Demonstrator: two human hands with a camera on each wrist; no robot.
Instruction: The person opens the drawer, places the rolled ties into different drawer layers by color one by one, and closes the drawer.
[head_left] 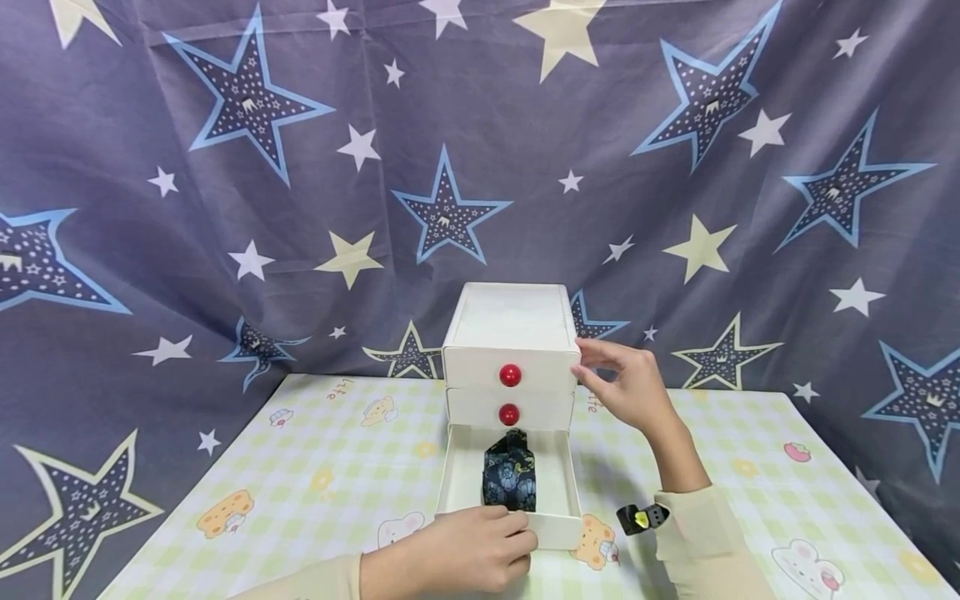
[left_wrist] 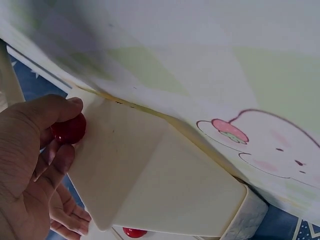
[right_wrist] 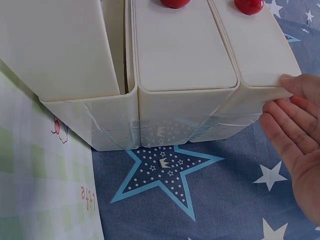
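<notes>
Gripping the red knob (left_wrist: 69,129) of the bottom drawer (head_left: 510,479) between thumb and curled fingers (left_wrist: 60,165), the left hand (head_left: 465,554) sits at the six o'clock edge of the white three-drawer chest (head_left: 508,350). That drawer stands pulled well out toward the person, and a folded dark floral cloth (head_left: 510,473) lies inside it, its top rising near the drawer above. The right hand (head_left: 626,385) is at three o'clock of the chest, fingers (right_wrist: 280,125) straight and relaxed, their tips touching the upper right corner of the chest and holding nothing.

My judgement is that the cloth is the likeliest trouble: if the drawer slides back in, the raised top fold could catch under the middle drawer (head_left: 510,410) and jam or bunch. The chest looks light, so a firm push or pull on the knob could skid it across the worktop (head_left: 750,483) or tip it, since the right hand only steadies one corner. A small knob held in a pinch could also slip free. Pulled further out, the drawer might leave its frame and drop.

On the worktop lies a pale green and yellow check cover with cartoon animals, smooth and probably slippery. Behind, from nine through twelve to three o'clock, hangs a blue-grey star-printed cloth (head_left: 300,167). On the right wrist a small black device (head_left: 641,518) with a yellow spot is strapped.
</notes>
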